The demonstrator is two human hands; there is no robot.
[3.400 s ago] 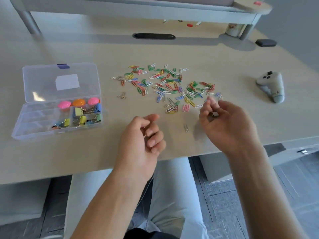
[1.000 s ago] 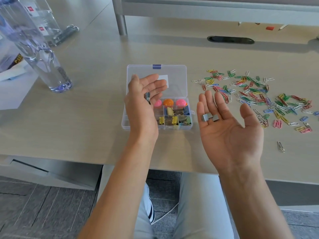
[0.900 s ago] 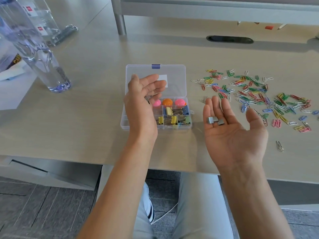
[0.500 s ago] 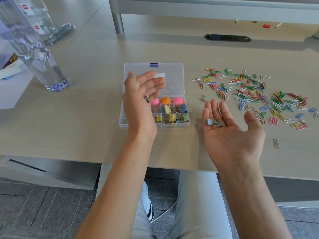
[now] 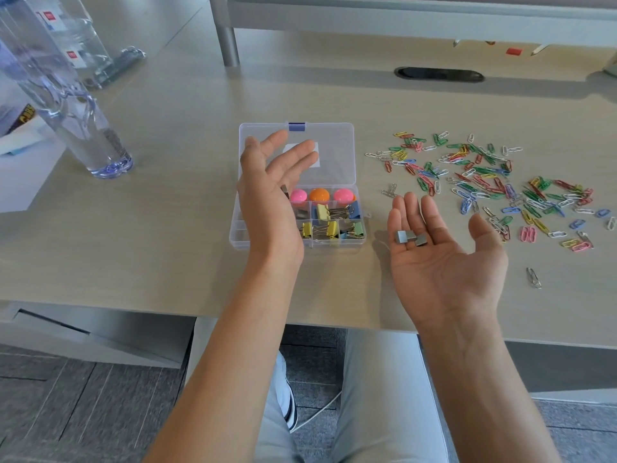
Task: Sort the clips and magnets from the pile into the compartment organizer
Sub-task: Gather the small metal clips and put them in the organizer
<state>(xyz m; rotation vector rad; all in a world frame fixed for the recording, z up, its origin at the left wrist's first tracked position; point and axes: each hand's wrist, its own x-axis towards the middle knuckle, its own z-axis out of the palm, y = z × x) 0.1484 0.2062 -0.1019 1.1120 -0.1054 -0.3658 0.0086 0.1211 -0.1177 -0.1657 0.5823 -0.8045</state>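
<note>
1. Silver block magnets (image 5: 410, 237), small and square-edged, lie loose on the upturned right hand (image 5: 440, 262), whose fingers are spread flat rather than closed on them.
2. Over the clear plastic compartment organizer (image 5: 347, 241) hangs the left hand (image 5: 270, 198), fingers fanned apart; a small silvery piece (image 5: 284, 191) shows at its palm edge, though whether it is pinched or falling I cannot tell.
3. A grey piece (image 5: 302, 213) already sits in the compartment below the pink dome magnet (image 5: 298, 196), so that cell looks like the target for the rest.
4. Doing this well likely means pinching one magnet at a time and lowering it close before release; they may snap together or onto the binder clips (image 5: 329, 228) next door.
5. Bare wooden desk (image 5: 167, 228) lies open to the left of the organizer, and the desk's near edge runs just below both wrists.
6. Coloured paper clips (image 5: 484, 182) sprawl to the right, near the right hand; a clear water bottle (image 5: 63, 95) stands well apart at far left.
</note>
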